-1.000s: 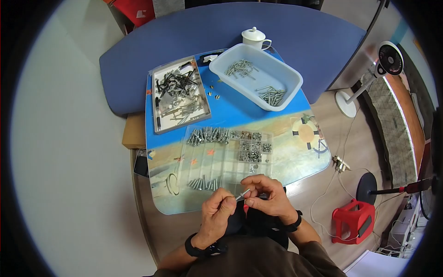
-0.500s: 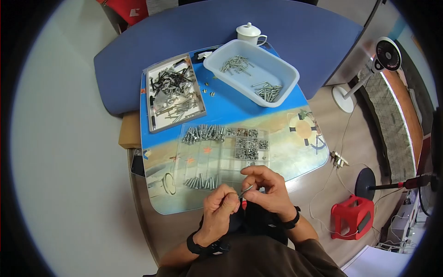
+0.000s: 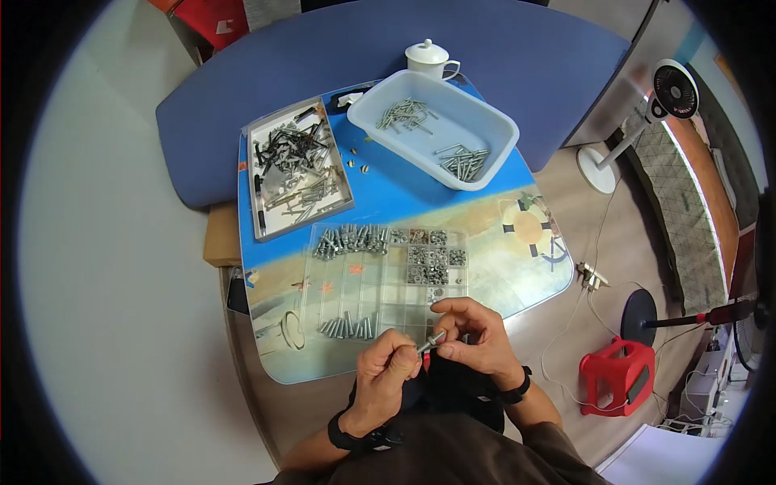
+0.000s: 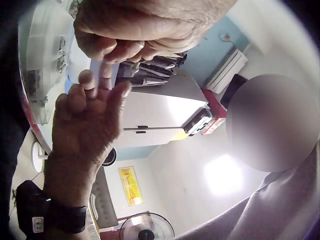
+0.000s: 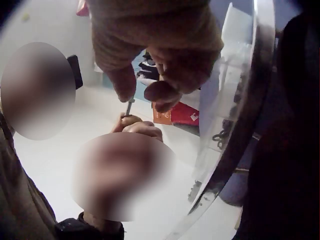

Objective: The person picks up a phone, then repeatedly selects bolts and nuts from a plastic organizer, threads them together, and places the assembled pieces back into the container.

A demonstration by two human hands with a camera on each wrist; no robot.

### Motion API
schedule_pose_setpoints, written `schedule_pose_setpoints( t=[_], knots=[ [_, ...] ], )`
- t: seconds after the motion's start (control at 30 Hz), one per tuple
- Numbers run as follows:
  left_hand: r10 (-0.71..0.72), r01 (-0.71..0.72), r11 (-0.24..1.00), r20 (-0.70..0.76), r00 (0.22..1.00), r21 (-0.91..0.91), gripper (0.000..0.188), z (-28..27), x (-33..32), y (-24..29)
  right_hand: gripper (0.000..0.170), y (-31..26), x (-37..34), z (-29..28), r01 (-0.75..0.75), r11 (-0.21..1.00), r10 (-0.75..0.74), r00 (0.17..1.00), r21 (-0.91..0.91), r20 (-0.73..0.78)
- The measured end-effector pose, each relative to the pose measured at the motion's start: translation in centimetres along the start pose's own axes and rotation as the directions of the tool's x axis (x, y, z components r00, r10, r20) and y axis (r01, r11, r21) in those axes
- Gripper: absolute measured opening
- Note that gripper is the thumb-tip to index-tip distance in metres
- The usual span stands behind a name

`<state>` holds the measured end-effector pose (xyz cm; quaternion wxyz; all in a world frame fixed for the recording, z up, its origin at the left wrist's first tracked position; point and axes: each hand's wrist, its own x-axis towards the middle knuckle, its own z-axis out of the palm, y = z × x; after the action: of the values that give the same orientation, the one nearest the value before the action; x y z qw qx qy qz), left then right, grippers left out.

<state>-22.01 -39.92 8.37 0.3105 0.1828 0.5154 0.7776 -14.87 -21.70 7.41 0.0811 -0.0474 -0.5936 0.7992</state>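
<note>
My left hand [image 3: 381,376] grips a short silver bolt [image 3: 431,342] in its fist, over the person's lap at the near edge of the table. The bolt's free end points up and right, with a wider part along it. There my right hand [image 3: 483,343] holds the bolt's end at the thumb, its other fingers bent around it. In the right wrist view the bolt [image 5: 129,107] spans from the left fist to the right thumb [image 5: 123,89]. Fingers hide the part inside the left fist; in the left wrist view the left hand [image 4: 150,25] covers the bolt.
A clear divided box [image 3: 368,283] in front of the hands holds bolts and small nuts. Beyond it stand a white tray [image 3: 349,190] of mixed screws and a pale tub [image 3: 440,141] with bolts. A lidded white cup [image 3: 427,56] stands behind. A red stool [image 3: 618,376] is at right.
The bolt stays in the left hand while the right fingers and thumb shift about its free end. The head view has turned slightly, so the table appears moved left.
</note>
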Motion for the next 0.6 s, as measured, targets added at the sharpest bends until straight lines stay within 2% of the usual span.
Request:
schedule_pose_setpoints(
  t=[0.1, 0.2, 0.33, 0.43, 0.5, 0.6],
  knots=[
    [-0.021, 0.021, 0.999, 0.006, 1.000, 0.037, 0.028, 0.1, 0.1, 0.0, 0.054, 0.0, -0.1, -0.1, 0.065, 0.998, -0.065, 0.998, 0.024, 0.021],
    [-0.017, 0.017, 1.000, 0.032, 0.999, -0.007, 0.028, 0.8, 0.3, 0.0, 0.055, -0.7, 0.6, 0.3, 0.066, 0.997, -0.066, 0.998, -0.046, 0.015],
    [0.009, -0.009, 1.000, 0.009, 1.000, 0.012, 0.028, 0.2, 0.1, 0.1, 0.055, 0.0, 0.0, -0.5, 0.046, 0.998, -0.045, 0.999, -0.048, 0.014],
    [-0.004, 0.004, 1.000, 0.007, 1.000, 0.009, 0.028, 0.3, 0.0, 0.0, 0.055, 0.0, -0.5, -0.3, 0.010, 0.999, -0.009, 1.000, 0.053, -0.007],
    [-0.007, 0.008, 1.000, 0.038, 0.999, -0.019, 0.028, 0.8, 0.2, -0.1, 0.054, -1.2, 0.1, 0.0, 0.085, 0.996, -0.085, 0.996, -0.038, 0.010],
    [0.004, -0.001, 0.999, 0.057, 0.998, -0.040, 0.028, 0.9, -0.1, -0.1, 0.055, -1.4, 0.1, -0.2, 0.081, 0.994, -0.081, 0.997, -0.071, 0.000]
  ],
)
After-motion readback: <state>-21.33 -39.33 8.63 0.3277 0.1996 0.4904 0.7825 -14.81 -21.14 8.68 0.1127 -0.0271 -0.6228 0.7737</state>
